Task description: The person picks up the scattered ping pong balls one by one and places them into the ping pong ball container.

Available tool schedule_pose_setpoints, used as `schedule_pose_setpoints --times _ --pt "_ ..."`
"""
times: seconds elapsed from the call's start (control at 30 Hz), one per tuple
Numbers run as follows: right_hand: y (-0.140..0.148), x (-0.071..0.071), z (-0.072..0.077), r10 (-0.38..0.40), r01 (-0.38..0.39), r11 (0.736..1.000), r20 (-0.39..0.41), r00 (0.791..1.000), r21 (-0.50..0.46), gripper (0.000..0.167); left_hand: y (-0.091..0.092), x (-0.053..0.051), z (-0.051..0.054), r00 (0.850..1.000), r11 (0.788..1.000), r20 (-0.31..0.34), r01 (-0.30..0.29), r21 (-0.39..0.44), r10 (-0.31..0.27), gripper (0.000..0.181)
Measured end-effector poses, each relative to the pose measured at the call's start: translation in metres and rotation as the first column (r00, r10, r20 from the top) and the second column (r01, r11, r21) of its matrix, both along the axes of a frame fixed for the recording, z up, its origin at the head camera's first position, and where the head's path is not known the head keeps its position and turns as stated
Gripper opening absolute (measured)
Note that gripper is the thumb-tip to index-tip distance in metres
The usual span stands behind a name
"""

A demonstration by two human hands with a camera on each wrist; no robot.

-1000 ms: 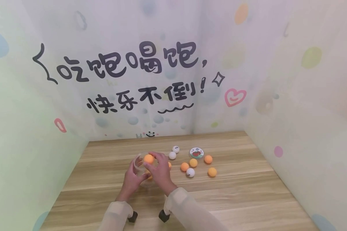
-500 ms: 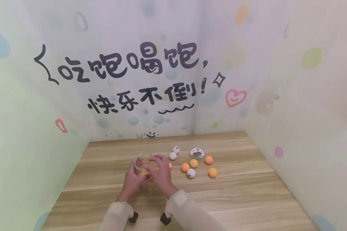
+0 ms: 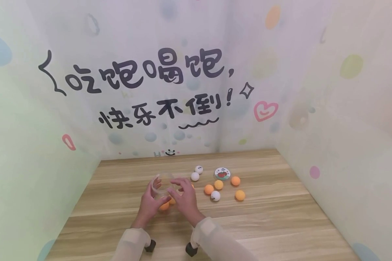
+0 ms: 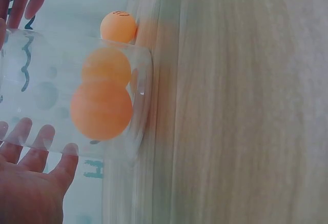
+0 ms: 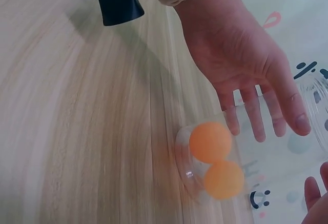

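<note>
My left hand (image 3: pixel 148 203) holds a clear plastic jar (image 3: pixel 163 185), its fingers behind the wall and thumb in front. Two orange ping-pong balls (image 5: pixel 210 142) lie low in the jar, near its bottom. Through the wall in the left wrist view they overlap, one orange ball (image 4: pixel 101 110) in front. My right hand (image 3: pixel 187 203) hovers at the right of the jar's open rim, fingers loosely bent and nothing between them. Whether it touches the jar, I cannot tell. An orange ball with a dark print (image 4: pixel 118 26) is beyond the jar, mostly hidden by my right hand in the head view.
Right of the hands, orange balls (image 3: pixel 240 195) and white balls (image 3: pixel 215 196) are scattered on the wooden table (image 3: pixel 274 224). A round lid with a red picture (image 3: pixel 222 173) lies among them. Printed walls (image 3: pixel 189 137) enclose the table at the back and sides.
The orange ball that my right hand pinched above the rim has dropped into the jar. The right fingers have loosened and drawn slightly down and right. The left hand keeps its hold.
</note>
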State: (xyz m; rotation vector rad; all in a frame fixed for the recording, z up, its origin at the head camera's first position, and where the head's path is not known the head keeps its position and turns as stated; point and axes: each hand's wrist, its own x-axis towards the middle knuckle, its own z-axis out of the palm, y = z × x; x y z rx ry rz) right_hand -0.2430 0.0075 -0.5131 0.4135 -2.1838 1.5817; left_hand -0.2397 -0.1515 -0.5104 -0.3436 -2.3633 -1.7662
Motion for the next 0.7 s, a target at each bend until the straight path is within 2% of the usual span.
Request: schedule_pose_setpoints --times 0.27,0.53,0.7 --pt "0.005 0.001 -0.002 -0.007 0.008 0.999 -0.033 0.999 0.035 0.035 0.0 -0.001 -0.002 1.0 1.0 0.011 0.004 0.023 -0.004 0.089" --pt "0.012 -0.001 -0.01 -0.011 0.011 0.998 -0.002 1.0 0.067 0.036 0.0 0.0 -0.001 0.999 1.0 0.031 -0.01 0.02 0.01 0.087" --pt "0.018 -0.004 -0.018 -0.05 0.051 0.988 -0.013 0.999 0.143 0.039 0.0 0.0 -0.001 1.0 1.0 0.025 -0.007 0.022 0.007 0.088"
